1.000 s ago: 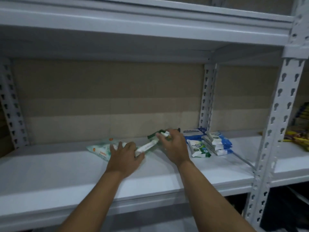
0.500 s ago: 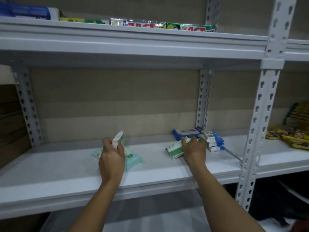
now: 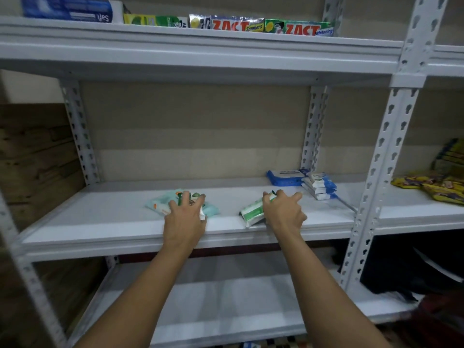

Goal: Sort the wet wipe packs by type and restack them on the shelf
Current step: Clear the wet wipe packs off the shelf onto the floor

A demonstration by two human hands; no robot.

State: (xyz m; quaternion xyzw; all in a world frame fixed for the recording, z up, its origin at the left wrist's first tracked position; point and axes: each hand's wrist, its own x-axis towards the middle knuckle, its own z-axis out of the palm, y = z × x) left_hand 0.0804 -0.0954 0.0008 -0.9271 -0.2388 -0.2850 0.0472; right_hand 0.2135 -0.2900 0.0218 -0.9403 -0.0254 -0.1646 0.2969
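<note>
Presently on the white shelf point(image 3: 125, 222): left hand point(image 3: 184, 219), fingers spread, presses a green-printed wipe pack point(image 3: 193, 198) onto pale teal packs point(image 3: 160, 203), left of the rear upright post point(image 3: 313, 131). Right hand point(image 3: 283, 212) grips a green-and-white pack point(image 3: 252, 212) by its end, nearer that post. Blue-and-white packs point(image 3: 319, 187) stacked at the post's foot, beside a blue pack point(image 3: 283, 177). Toothpaste boxes point(image 3: 261, 26) above.

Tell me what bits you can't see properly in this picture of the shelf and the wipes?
All in the head view:
- Pack under the left hand: the hand covers most of it; its type is unclear.
- Green and white pack: the right hand hides its far end; print too blurred to read.
- Blue and white stack: labels too small.
- Yellow packets: cut off by the right edge.
</note>
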